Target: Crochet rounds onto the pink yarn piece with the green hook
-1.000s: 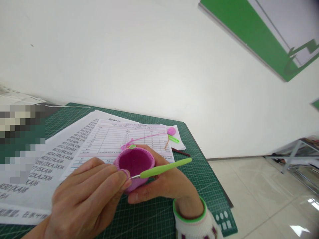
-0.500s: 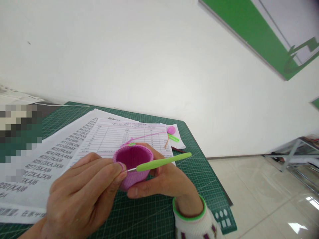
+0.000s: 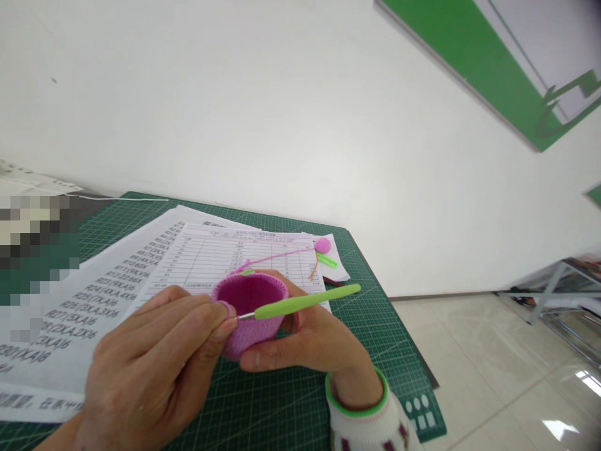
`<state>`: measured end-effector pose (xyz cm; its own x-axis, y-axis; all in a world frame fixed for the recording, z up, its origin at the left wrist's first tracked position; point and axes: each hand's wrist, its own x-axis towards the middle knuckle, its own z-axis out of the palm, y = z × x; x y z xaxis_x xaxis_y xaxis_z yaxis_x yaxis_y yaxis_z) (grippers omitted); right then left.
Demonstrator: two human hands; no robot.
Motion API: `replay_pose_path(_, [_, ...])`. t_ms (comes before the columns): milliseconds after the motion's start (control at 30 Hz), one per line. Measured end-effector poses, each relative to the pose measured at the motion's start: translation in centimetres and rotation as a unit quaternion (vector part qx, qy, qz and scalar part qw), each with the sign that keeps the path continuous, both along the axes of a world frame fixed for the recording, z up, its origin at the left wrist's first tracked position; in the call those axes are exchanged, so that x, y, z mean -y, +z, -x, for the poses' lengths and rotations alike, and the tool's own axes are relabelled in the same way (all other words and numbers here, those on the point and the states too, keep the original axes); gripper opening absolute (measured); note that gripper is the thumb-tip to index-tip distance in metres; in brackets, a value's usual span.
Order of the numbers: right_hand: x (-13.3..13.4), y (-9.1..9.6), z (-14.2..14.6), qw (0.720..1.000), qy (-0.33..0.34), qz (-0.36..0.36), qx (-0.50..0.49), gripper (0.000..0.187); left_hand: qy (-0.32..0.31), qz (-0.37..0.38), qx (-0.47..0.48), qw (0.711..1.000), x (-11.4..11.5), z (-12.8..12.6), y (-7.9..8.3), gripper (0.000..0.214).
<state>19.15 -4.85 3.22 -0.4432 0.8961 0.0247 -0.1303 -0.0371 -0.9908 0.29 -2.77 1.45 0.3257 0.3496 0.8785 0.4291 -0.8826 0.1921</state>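
Observation:
A pink crocheted cup-shaped piece (image 3: 253,335) is held above the table with its opening tilted up towards me. My left hand (image 3: 154,363) pinches its near left rim between thumb and fingers. My right hand (image 3: 314,341) wraps round its right side, thumb in front and other fingers mostly hidden behind. A crochet hook (image 3: 300,304) with a lime-green handle lies across the front, its metal tip hidden at my left fingertips and its handle passing over my right hand. A green stitch marker (image 3: 247,272) sits on the far rim. Pink yarn (image 3: 282,255) trails behind.
Under my hands lies a green cutting mat (image 3: 263,413). Printed sheets (image 3: 117,275) and a lined form (image 3: 216,254) cover its left and middle. A pink yarn ball (image 3: 323,245) and green clips (image 3: 327,260) rest on white paper. A white wall (image 3: 282,125) rises behind.
The crocheted piece, the hook and my left hand have shifted very slightly up and left. Both hands keep their grip.

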Motion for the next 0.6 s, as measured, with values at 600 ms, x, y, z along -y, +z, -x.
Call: replay_pose_path(600, [-0.37, 0.0, -0.12, 1.0, 0.007, 0.001, 0.011, 0.074, -0.003, 0.01, -0.012, 1.0, 0.06, -0.07, 0.27, 0.022])
